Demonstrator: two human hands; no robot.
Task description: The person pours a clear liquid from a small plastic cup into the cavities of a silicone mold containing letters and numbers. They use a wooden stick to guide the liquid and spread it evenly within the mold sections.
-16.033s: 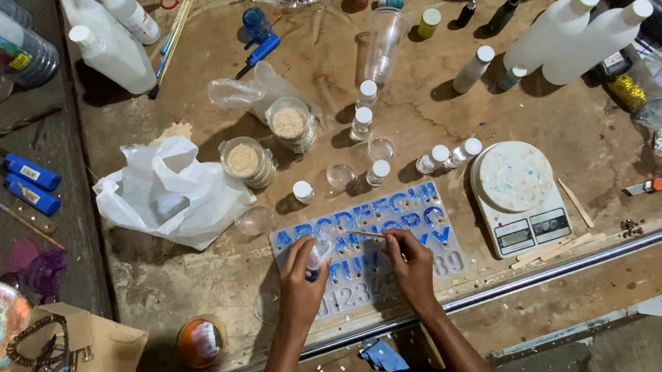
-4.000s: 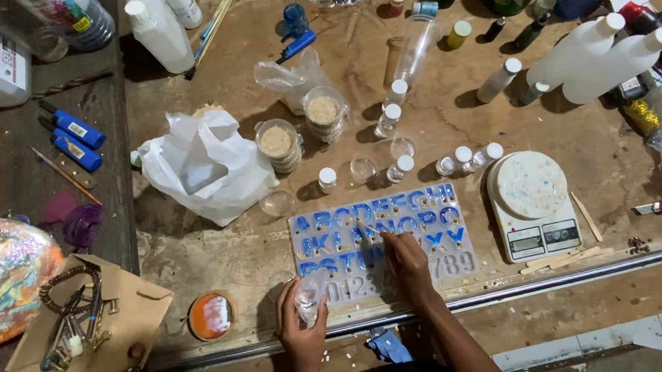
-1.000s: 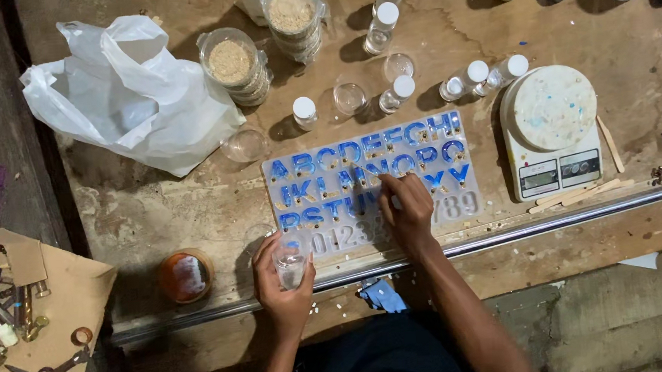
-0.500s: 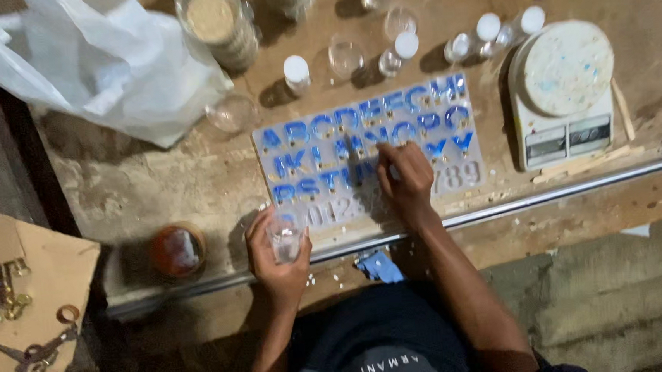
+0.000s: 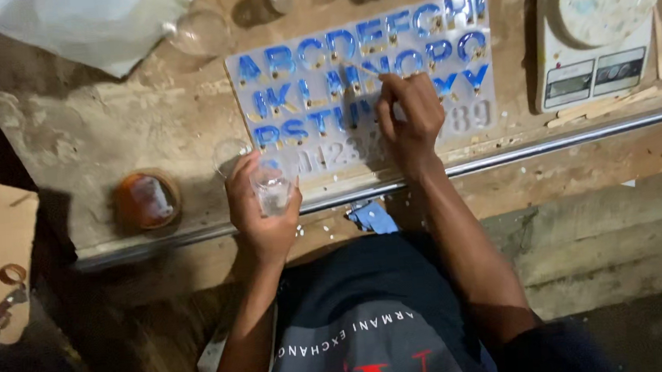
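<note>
One pale silicone alphabet mould (image 5: 446, 61), one white digital kitchen scale (image 5: 599, 27), one small clear plastic cup (image 5: 271, 190) (held), one round orange lid (image 5: 146, 200).

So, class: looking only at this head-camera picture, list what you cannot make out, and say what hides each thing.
- What is in the small clear cup: the left hand wraps it and the picture is blurred.
- Tip of the thin stick in the right hand: too fine to see whether it touches the letter mould.
- Jars above the mould: cut by the top edge.
- Scale display: too small.
</note>
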